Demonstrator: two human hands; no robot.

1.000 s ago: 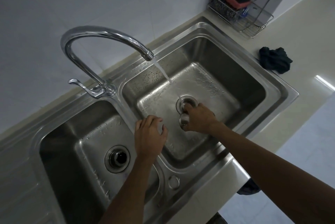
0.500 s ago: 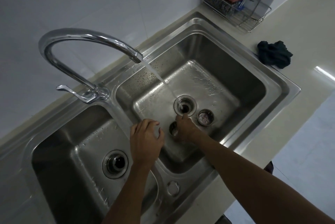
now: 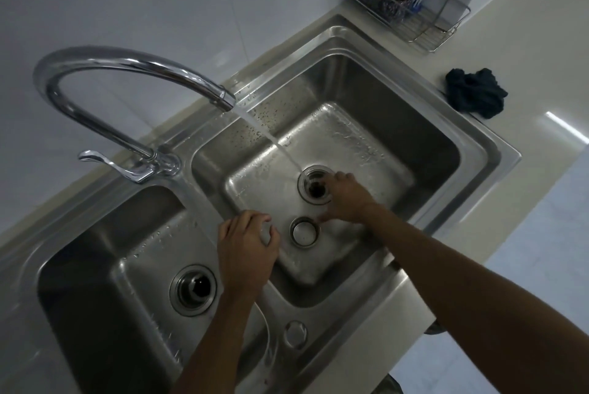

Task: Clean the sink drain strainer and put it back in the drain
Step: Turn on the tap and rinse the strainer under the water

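The right basin [image 3: 366, 151] has an open drain [image 3: 314, 186], and the tap's water stream [image 3: 280, 145] falls onto its edge. A round metal strainer piece [image 3: 304, 232] lies loose on the basin floor just in front of the drain. My right hand [image 3: 349, 199] is palm down beside the drain, fingers curled toward the floor, thumb close to that piece. It covers the spot to the right of the drain, so I cannot tell if it grips anything. My left hand [image 3: 247, 250] rests on the divider between the basins, fingers loosely curled with nothing in them.
The chrome tap [image 3: 127, 65] arches over the divider, its lever [image 3: 111, 165] at the left. The left basin [image 3: 105, 266] has its own drain fitting [image 3: 192, 290]. A dark cloth [image 3: 475, 92] and a wire rack [image 3: 411, 7] with a scrubber are on the counter.
My right hand let go of the round piece, which now lies on the basin floor. It moved right, covering the second round piece seen beside the drain. My left hand stayed still.
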